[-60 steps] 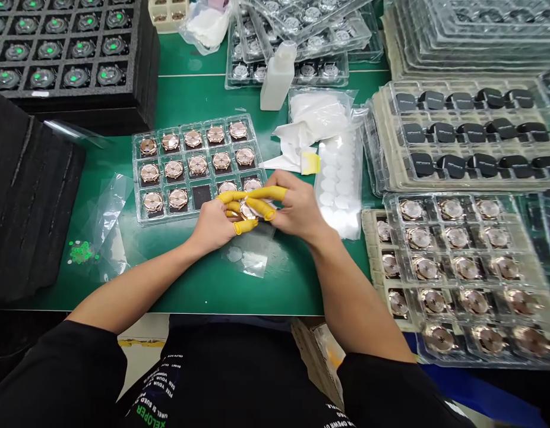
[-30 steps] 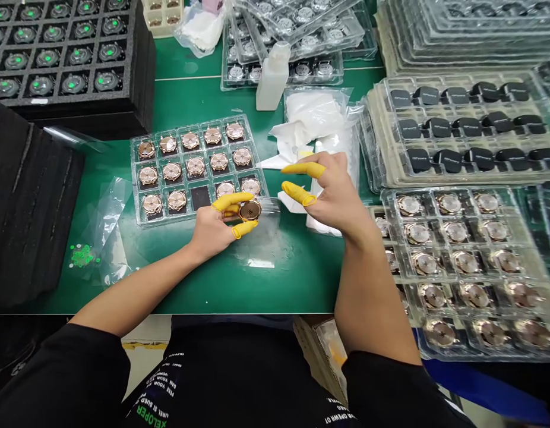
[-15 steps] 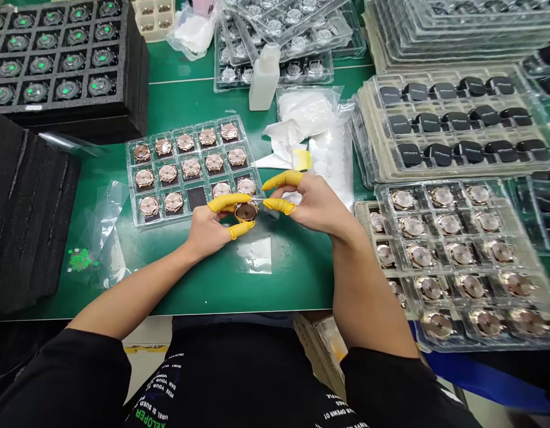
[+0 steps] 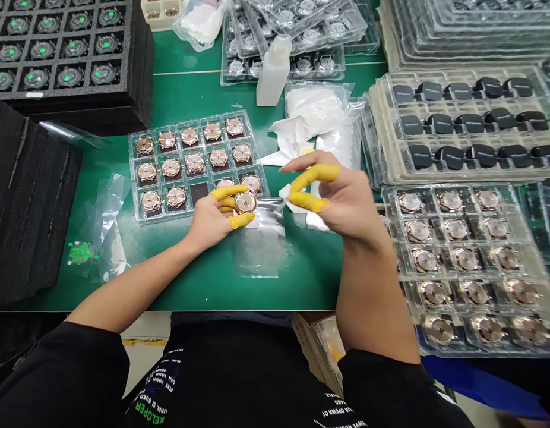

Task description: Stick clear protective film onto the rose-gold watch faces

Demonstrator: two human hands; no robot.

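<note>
The left hand [image 4: 209, 220] clamps a watch [image 4: 246, 203] in its fingers, the right hand [image 4: 348, 199] seemingly pinches white cloth [image 4: 284, 193] at three o'clock: close handwork, I'd judge, needing steadiness next.

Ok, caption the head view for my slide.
Left hand holding a watch by the tray; right hand, apart from it, curled at some white material.

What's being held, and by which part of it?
Left grip: a rose-gold watch head, held by its rim. Right grip: a white scrap at the fingertips; can't tell if held.
</note>
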